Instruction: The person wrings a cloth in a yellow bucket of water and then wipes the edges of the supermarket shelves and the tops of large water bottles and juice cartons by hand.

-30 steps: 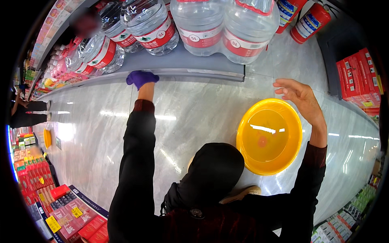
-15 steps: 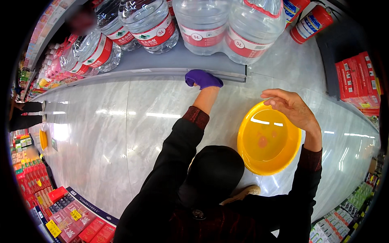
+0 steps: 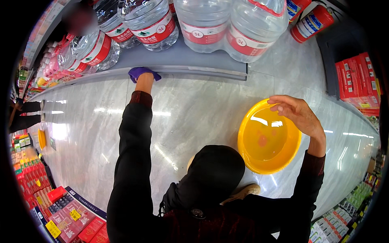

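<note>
On the floor [image 3: 202,117], a yellow basin [image 3: 267,168] holds clear liquid [image 3: 272,139].

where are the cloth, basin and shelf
Cloth [image 3: 140,71]: head view, middle of its purple top
Basin [image 3: 265,168]: head view, near inner wall
Shelf [image 3: 190,60]: head view, bare grey top

From the head [image 3: 217,172], the left arm [image 3: 133,150] stretches nearly straight, left hand [image 3: 144,76] at eleven o'clock; the right hand [image 3: 300,115] hovers at two, fingers [image 3: 282,99] loosely bent.
</note>
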`<state>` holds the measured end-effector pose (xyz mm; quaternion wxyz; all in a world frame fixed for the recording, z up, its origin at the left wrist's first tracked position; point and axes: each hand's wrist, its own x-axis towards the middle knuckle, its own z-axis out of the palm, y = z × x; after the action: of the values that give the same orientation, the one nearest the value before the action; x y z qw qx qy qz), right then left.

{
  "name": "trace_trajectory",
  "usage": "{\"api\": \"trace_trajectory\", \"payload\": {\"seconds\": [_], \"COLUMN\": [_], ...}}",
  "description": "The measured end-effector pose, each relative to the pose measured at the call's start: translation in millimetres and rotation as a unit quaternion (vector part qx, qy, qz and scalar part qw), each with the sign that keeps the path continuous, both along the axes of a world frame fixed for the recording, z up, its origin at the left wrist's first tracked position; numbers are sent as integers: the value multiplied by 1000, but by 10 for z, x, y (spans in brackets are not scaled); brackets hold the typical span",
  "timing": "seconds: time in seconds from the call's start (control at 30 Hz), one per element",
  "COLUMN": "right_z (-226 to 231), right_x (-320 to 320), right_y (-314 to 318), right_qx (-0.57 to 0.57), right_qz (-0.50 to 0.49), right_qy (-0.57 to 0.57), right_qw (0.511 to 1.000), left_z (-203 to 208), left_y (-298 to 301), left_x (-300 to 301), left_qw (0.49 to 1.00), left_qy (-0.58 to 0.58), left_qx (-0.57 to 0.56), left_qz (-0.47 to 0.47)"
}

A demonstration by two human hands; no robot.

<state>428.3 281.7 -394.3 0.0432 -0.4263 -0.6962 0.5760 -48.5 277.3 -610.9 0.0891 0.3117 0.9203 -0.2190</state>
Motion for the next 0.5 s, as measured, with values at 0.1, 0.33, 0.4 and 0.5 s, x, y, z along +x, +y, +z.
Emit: {"api": "trace_trajectory", "payload": {"seconds": [0.1,0.33,0.4,0.5], "right_z": [-2,-55,27,77], "right_x": [5,-224,-281,-275], "right_y": [-58,-118,-144,-116], "right_qx": [-33,-22,-34,-25], "right_qz": [-15,20,16,25], "right_qy": [29,17,33,40], "right_qw": [999,999,999,999], "left_z": [-29,-287,-295,-252], "left_y": [34,520,620,670], "left_x": [145,1881,2401,2976], "left_qw": [1000,977,957,926], "left_qy": [-4,-129,-183,-245], "left_qx": [10,55,56,47], "left_qz": [3,-162,-219,-284]}}
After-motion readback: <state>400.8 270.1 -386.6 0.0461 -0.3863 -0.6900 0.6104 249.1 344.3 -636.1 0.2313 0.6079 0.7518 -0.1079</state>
